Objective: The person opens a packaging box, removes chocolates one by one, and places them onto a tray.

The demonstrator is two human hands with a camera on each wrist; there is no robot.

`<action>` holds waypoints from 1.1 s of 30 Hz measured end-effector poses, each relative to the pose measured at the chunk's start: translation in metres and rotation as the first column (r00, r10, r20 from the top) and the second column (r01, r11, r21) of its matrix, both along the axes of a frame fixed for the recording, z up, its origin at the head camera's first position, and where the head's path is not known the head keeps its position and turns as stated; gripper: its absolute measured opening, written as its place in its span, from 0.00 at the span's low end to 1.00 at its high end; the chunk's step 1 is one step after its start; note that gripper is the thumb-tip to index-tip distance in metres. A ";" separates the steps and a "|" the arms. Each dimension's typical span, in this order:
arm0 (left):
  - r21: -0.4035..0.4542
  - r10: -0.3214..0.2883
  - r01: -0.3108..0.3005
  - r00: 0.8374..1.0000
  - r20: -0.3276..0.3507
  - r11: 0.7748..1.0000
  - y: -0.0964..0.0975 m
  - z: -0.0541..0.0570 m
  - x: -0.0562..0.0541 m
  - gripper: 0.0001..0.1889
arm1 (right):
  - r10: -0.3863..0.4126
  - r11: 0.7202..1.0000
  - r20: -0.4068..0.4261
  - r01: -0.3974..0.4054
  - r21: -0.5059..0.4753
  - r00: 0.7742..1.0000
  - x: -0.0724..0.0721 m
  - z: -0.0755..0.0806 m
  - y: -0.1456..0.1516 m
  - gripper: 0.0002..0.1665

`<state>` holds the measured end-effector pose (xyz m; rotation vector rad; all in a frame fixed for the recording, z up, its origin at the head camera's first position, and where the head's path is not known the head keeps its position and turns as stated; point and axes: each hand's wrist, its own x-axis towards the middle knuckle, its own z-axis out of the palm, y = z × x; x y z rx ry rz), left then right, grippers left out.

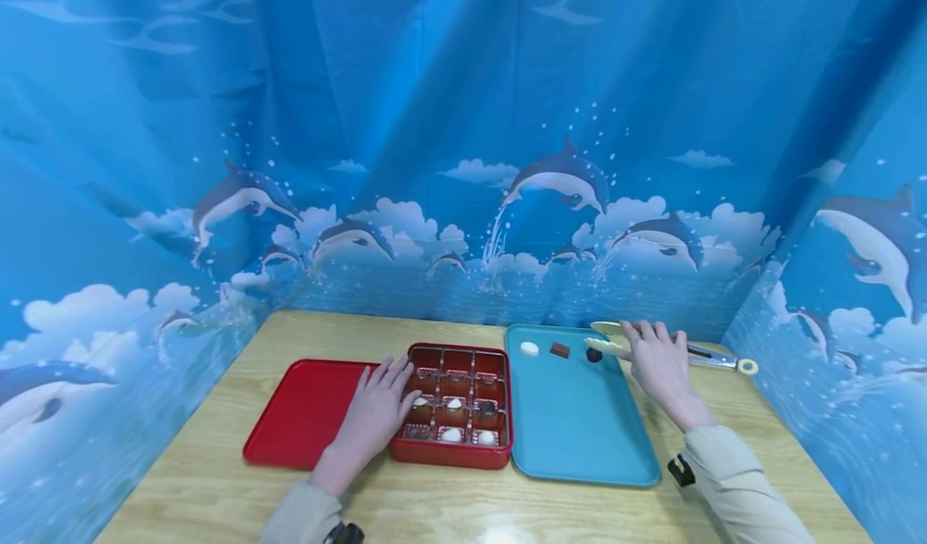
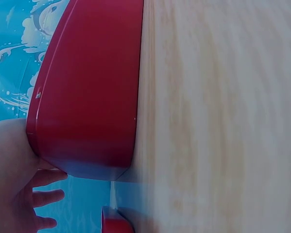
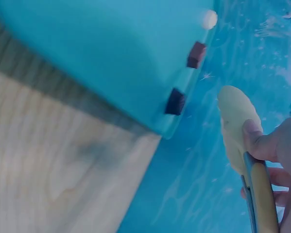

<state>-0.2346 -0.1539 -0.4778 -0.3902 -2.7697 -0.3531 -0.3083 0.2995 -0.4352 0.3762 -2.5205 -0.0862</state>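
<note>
your left hand (image 1: 376, 415) lies flat with the fingers straight and spread over the left side of the red compartment box (image 1: 455, 451), pressing rather than gripping. the box sits on the wooden table (image 1: 217, 488) between its red lid (image 1: 304, 411) and the teal tray (image 1: 579, 439), with a few white and dark sweets already in its cells. because that hand only rests on top, a nudge from the tongs could slide the box against the tray or the lid; the left wrist view shows the box wall (image 2: 87, 97) right at the palm, so you have little purchase.

further out, your right hand (image 1: 659, 367) has its fingers curled round the tongs (image 1: 695, 355), thumb on the upper arm. the cream spoon-shaped tips (image 3: 235, 114) hover just beside the tray's far edge, near the dark round sweet (image 1: 594, 355). whether the tips are apart or together i cannot tell from these views.

beyond that sweet, along the same far edge, lie the brown square sweet (image 1: 559, 350) and the white round sweet (image 1: 529, 348). all three sit close to the rim, so a clumsy approach could push one over the lip and onto the table behind. the round ones will likely roll if the tips close off-centre, and smooth broad tips may let a piece slip while you carry it across the gap to the box.
</note>
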 end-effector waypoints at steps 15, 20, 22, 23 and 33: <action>0.021 0.005 -0.005 1.000 0.004 1.000 -0.001 -0.001 0.000 0.29 | 0.222 0.975 -0.169 -0.213 0.066 0.960 0.014 0.034 -0.077 0.32; 0.021 0.011 -0.011 1.000 0.013 1.000 0.000 0.000 0.000 0.30 | 0.289 0.955 -0.164 -0.271 0.123 0.943 0.018 0.044 -0.112 0.33; 0.023 0.011 -0.012 1.000 0.015 1.000 0.000 -0.001 0.000 0.30 | 0.310 0.946 -0.154 -0.288 0.151 0.938 0.020 0.047 -0.126 0.33; 0.025 0.011 -0.011 1.000 0.015 1.000 0.000 -0.001 0.000 0.29 | 0.320 0.941 -0.146 -0.295 0.167 0.936 0.021 0.048 -0.132 0.33; 0.089 -0.024 0.021 0.999 0.037 0.996 -0.013 0.007 -0.004 0.27 | 0.451 0.865 -0.090 -0.410 0.290 0.888 0.029 0.054 -0.191 0.29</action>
